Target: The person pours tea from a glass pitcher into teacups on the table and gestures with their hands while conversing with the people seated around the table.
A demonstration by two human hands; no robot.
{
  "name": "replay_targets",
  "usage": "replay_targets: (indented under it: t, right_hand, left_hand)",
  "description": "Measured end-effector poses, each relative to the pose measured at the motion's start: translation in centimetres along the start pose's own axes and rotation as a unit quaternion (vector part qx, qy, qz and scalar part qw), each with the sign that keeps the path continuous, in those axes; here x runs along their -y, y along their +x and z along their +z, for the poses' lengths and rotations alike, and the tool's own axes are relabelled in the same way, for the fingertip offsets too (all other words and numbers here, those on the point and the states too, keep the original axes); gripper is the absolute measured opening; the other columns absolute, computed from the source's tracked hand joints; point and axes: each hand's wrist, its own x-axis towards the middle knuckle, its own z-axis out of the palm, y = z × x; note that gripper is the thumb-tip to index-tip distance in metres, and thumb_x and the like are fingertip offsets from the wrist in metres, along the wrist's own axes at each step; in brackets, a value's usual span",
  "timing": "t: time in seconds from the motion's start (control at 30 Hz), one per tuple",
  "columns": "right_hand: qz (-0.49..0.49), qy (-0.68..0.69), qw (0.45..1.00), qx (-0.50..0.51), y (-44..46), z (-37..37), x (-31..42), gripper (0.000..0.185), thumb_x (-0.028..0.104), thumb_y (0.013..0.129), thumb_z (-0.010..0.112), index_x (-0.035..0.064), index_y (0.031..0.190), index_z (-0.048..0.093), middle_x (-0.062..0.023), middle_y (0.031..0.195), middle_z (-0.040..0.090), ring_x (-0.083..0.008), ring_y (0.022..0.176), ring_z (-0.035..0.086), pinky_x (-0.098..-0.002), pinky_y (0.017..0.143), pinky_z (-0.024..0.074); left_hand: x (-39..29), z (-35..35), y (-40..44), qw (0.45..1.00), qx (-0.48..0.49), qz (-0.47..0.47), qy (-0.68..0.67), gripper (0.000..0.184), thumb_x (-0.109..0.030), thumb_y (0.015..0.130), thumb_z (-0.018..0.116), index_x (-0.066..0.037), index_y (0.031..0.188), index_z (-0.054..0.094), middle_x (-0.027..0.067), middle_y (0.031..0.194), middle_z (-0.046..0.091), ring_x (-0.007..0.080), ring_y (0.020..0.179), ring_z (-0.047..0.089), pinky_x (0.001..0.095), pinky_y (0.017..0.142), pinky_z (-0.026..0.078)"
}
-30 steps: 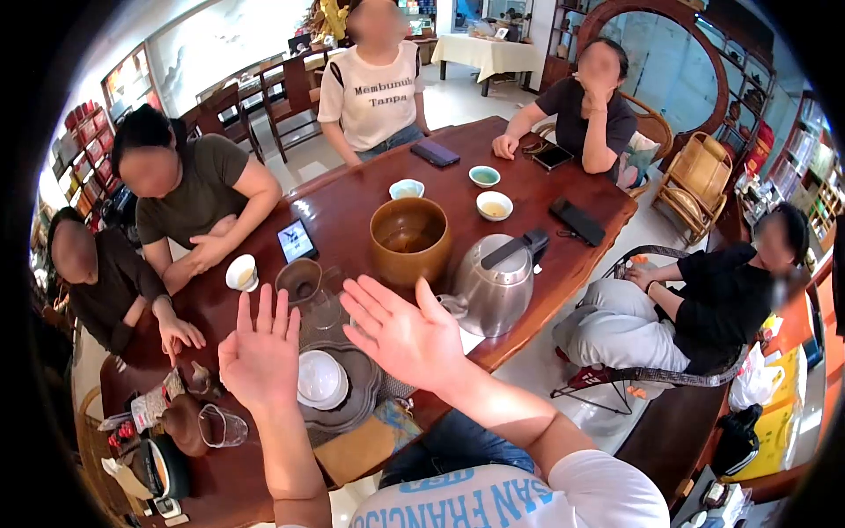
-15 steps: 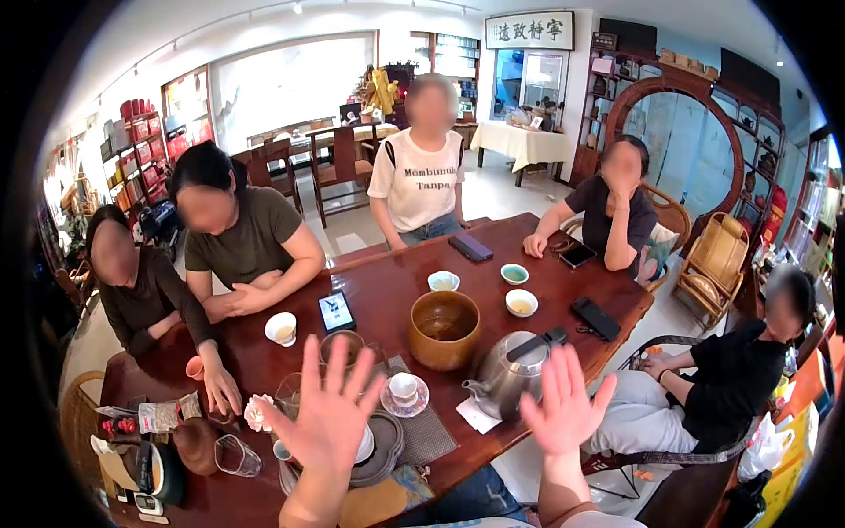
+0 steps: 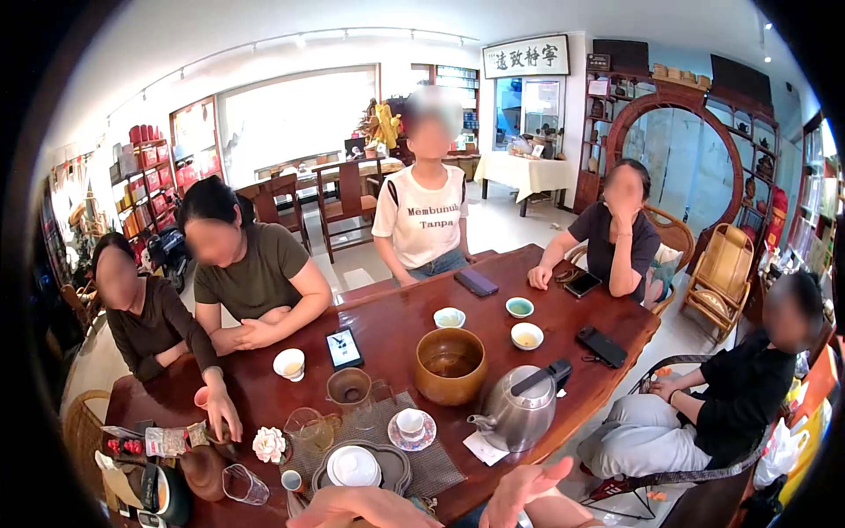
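Note:
My left hand is low at the bottom edge, partly cut off, its fingers stretched out flat and empty, just in front of a white lidded tea bowl on a dark scalloped tray. To its right, my right hand is open, thumb raised, holding nothing, below the steel kettle. A white cup stands on a patterned saucer beyond my hands. Behind it sits a brown wooden bowl. A glass pitcher and a strainer are at left.
Several people sit round the wooden table; a co-worker's hand rests near a white flower. Small tea bowls, phones and a clay teapot are on the table. A white napkin lies by the kettle.
Both my hands have dropped from raised, spread palms above the table to the bottom edge, closer together. The view has tilted slightly upward. The tea things stay where they were.

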Motion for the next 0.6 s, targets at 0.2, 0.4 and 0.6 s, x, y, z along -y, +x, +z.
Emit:
replay_targets:
  t: [0.2, 0.4, 0.6]
  right_hand:
    - [-0.024, 0.053, 0.985, -0.161, 0.0, -0.1, 0.5, 0.096, 0.074, 0.080, 0.042, 0.0151, 0.149, 0.009, -0.0201, 0.116, 0.058, -0.0281, 0.098, 0.057, -0.0447, 0.082, 0.0407]
    - [-0.012, 0.052, 0.982, 0.180, 6.4, 2.1, 4.8, 0.053, 0.052, 0.092, 0.046, 0.0161, 0.131, 0.040, 0.0001, 0.073, 0.057, -0.0125, 0.044, 0.045, -0.0274, 0.040, 0.0351]
    - [0.103, -0.058, 0.947, 0.299, 8.6, -0.7, 5.5, 0.031, 0.043, 0.085, 0.056, 0.0127, 0.078, 0.060, 0.0023, 0.062, 0.052, -0.0197, 0.043, 0.049, -0.0307, 0.039, 0.0348]
  left_hand:
    - [1.3, 0.5, -2.9, 0.998, -0.052, -0.023, 0.014, 0.127, -0.088, 0.062, 0.048, 0.022, 0.126, 0.039, 0.0354, 0.122, 0.050, 0.0445, 0.112, 0.053, 0.0483, 0.094, 0.041]
    - [0.7, 1.0, -3.1, 0.994, -0.053, -0.048, -0.081, 0.127, -0.082, 0.063, 0.056, 0.020, 0.134, 0.026, 0.0333, 0.121, 0.051, 0.0406, 0.108, 0.056, 0.0447, 0.089, 0.047]
    - [0.7, 0.6, -1.6, 0.986, -0.022, -0.014, -0.164, 0.111, -0.065, 0.071, 0.066, 0.014, 0.138, 0.024, 0.0280, 0.118, 0.056, 0.0367, 0.098, 0.062, 0.0412, 0.081, 0.051]
